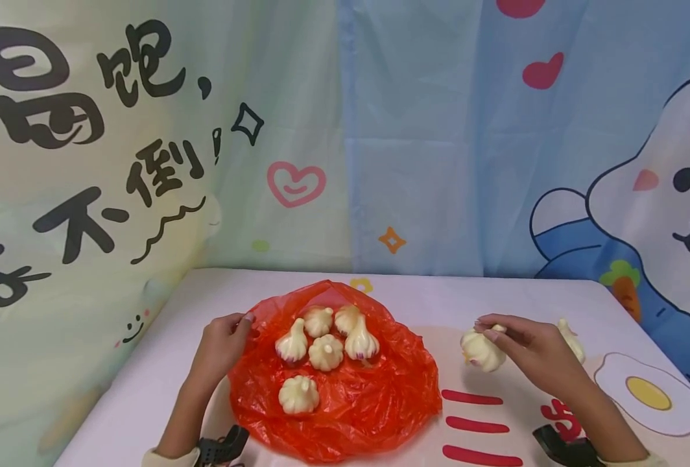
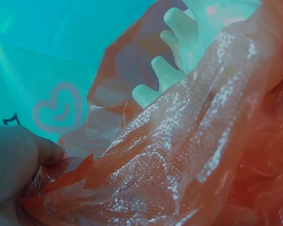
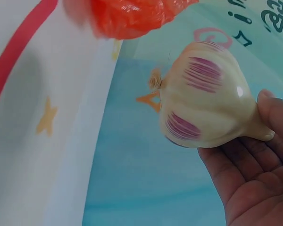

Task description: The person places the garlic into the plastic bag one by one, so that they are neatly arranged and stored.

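Note:
A red plastic bag (image 1: 380, 395) lies spread on the table with several garlic bulbs (image 1: 325, 352) on it. At its left rim my left hand (image 1: 219, 344) pinches the plastic between thumb and fingers; the left wrist view shows the bag's edge (image 2: 127, 174) drawn up beside the bulbs. To the right of the bag, my right hand (image 1: 532, 350) holds one garlic bulb (image 1: 482, 350) by its stem end, above the table. Purple streaks and a tuft of roots show on this bulb (image 3: 207, 94) in the right wrist view. Another garlic bulb (image 1: 571, 342) is partly hidden behind the right hand.
The table (image 1: 438, 298) has a pale printed cover with red stripes (image 1: 476, 427) and a fried egg print (image 1: 648, 392). Behind it hangs a printed cloth (image 1: 409, 130) with hearts, lettering and a cartoon animal.

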Motion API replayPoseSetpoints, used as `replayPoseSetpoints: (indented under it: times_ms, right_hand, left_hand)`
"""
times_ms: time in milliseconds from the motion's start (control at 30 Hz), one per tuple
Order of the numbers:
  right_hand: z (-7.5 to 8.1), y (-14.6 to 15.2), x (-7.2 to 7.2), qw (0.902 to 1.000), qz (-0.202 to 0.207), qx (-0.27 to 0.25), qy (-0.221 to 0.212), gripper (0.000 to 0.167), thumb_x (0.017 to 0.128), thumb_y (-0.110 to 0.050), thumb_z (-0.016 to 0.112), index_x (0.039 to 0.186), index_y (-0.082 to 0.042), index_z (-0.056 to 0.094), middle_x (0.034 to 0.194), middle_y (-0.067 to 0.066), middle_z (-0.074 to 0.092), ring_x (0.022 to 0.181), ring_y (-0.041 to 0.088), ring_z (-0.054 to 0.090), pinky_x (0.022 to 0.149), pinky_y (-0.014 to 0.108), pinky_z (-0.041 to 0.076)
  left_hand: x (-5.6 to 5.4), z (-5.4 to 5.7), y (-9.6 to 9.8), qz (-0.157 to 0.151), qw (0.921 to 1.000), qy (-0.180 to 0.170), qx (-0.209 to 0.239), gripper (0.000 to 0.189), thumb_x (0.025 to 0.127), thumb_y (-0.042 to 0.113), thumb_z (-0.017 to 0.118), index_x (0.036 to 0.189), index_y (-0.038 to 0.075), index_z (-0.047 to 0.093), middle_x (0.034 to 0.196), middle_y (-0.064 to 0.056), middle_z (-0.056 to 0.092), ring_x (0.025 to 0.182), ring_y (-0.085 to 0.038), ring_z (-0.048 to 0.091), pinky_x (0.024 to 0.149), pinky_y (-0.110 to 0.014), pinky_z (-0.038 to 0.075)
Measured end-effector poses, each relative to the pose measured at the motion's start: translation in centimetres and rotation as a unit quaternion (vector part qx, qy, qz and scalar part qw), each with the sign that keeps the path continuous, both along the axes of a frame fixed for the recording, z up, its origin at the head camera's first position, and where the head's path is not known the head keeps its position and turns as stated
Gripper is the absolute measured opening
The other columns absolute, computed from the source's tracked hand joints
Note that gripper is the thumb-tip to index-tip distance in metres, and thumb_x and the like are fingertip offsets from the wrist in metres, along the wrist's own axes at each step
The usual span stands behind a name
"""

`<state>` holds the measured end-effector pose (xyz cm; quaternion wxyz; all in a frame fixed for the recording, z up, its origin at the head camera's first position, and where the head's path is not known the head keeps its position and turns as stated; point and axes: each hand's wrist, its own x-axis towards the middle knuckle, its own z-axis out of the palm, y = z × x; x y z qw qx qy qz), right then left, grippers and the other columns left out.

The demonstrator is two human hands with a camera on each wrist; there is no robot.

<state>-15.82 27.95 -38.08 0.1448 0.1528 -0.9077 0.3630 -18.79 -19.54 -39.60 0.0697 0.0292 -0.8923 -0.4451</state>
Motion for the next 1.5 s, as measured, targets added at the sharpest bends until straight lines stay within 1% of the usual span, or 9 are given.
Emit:
replayPoseSetpoints:
  times_ms: [67, 133, 167, 300, 367, 667, 867, 1033, 1500]
  right_hand:
    - [0.1, -0.6, -0.2, 0.9999, 0.011, -0.01, 0.002, 0.025, 0.095, -0.015, 0.064, 0.118, -0.006, 0.069, 0.109, 0.006, 0.071, 0.103, 0.006, 0.063, 0.075, 0.019, 0.051]
    - [0.2, -1.1, -0.4, 0.9997, 0.02, -0.017, 0.002, 0.024, 0.095, -0.015, 0.064, 0.117, -0.007, 0.069, 0.108, 0.005, 0.071, 0.102, 0.0, 0.061, 0.075, 0.018, 0.05]
    - [0.3, -1.4, -0.5, 0.9994, 0.027, -0.021, 0.002, 0.024, 0.095, -0.015, 0.064, 0.117, -0.007, 0.07, 0.108, 0.005, 0.071, 0.102, 0.001, 0.061, 0.075, 0.018, 0.051]
    - [0.6, -2.6, -0.9, 0.998, 0.052, -0.035, 0.002, 0.024, 0.094, -0.012, 0.065, 0.117, -0.007, 0.07, 0.109, 0.005, 0.071, 0.102, 0.02, 0.065, 0.076, 0.025, 0.053]
    - [0.6, -3.2, -1.0, 0.9972, 0.062, -0.041, -0.002, 0.024, 0.094, -0.011, 0.065, 0.117, -0.007, 0.07, 0.109, 0.004, 0.071, 0.102, 0.025, 0.065, 0.077, 0.029, 0.054]
    - [-0.7, -5.4, -1.9, 0.9923, 0.103, -0.058, -0.035, 0.022, 0.093, -0.012, 0.066, 0.114, -0.01, 0.071, 0.107, 0.0, 0.071, 0.102, 0.023, 0.065, 0.08, 0.035, 0.054]
    - [-0.8, -7.0, -2.1, 0.9878, 0.123, -0.08, -0.052, 0.023, 0.092, -0.009, 0.067, 0.114, -0.009, 0.07, 0.11, 0.001, 0.07, 0.104, 0.022, 0.065, 0.081, 0.034, 0.053]
    - [-0.8, -8.4, -2.3, 0.9838, 0.139, -0.093, -0.066, 0.024, 0.093, -0.017, 0.066, 0.116, -0.009, 0.07, 0.113, 0.003, 0.069, 0.105, 0.022, 0.065, 0.083, 0.034, 0.053]
    - [-1.7, -12.1, -4.6, 0.9578, 0.232, -0.132, -0.107, 0.019, 0.093, -0.012, 0.066, 0.11, -0.008, 0.072, 0.101, 0.001, 0.071, 0.091, 0.017, 0.064, 0.079, 0.028, 0.054]
  left_hand:
    - [0.0, -0.1, 0.0, -0.002, 1.0, -0.002, 0.001, 0.034, 0.103, 0.027, 0.047, 0.108, 0.002, 0.069, 0.088, -0.008, 0.068, 0.072, -0.021, 0.062, 0.068, -0.031, 0.055]
    - [0.1, -0.1, 0.0, -0.003, 1.0, -0.004, 0.003, 0.034, 0.103, 0.027, 0.047, 0.108, 0.002, 0.069, 0.089, -0.008, 0.068, 0.072, -0.021, 0.062, 0.068, -0.031, 0.056]
    - [0.1, -0.1, 0.0, -0.003, 1.0, -0.004, 0.003, 0.034, 0.103, 0.027, 0.047, 0.108, 0.002, 0.069, 0.088, -0.008, 0.068, 0.072, -0.021, 0.062, 0.068, -0.031, 0.056]
    - [0.1, -0.1, -0.1, 0.001, 1.0, -0.005, 0.003, 0.034, 0.103, 0.027, 0.047, 0.108, 0.003, 0.069, 0.087, -0.008, 0.068, 0.071, -0.021, 0.062, 0.067, -0.031, 0.055]
    - [0.1, -0.1, -0.2, 0.003, 1.0, -0.007, 0.004, 0.034, 0.104, 0.028, 0.046, 0.107, 0.003, 0.07, 0.086, -0.008, 0.068, 0.071, -0.021, 0.061, 0.066, -0.03, 0.055]
    - [0.2, -0.1, -0.2, 0.005, 0.9999, -0.01, 0.006, 0.035, 0.103, 0.029, 0.047, 0.108, 0.003, 0.07, 0.087, -0.008, 0.068, 0.07, -0.021, 0.061, 0.067, -0.03, 0.055]
    - [0.1, -0.3, -0.2, 0.01, 0.9999, -0.006, -0.004, 0.034, 0.104, 0.028, 0.046, 0.106, 0.003, 0.07, 0.086, -0.008, 0.068, 0.071, -0.021, 0.062, 0.067, -0.03, 0.055]
    - [0.0, -0.3, -0.1, 0.007, 1.0, -0.007, 0.0, 0.034, 0.104, 0.028, 0.047, 0.106, 0.003, 0.07, 0.087, -0.008, 0.068, 0.071, -0.021, 0.062, 0.066, -0.03, 0.055]
    - [0.0, -0.1, 0.0, 0.001, 0.9999, -0.009, 0.012, 0.035, 0.103, 0.029, 0.047, 0.109, 0.003, 0.069, 0.09, -0.009, 0.069, 0.071, -0.021, 0.063, 0.067, -0.031, 0.056]
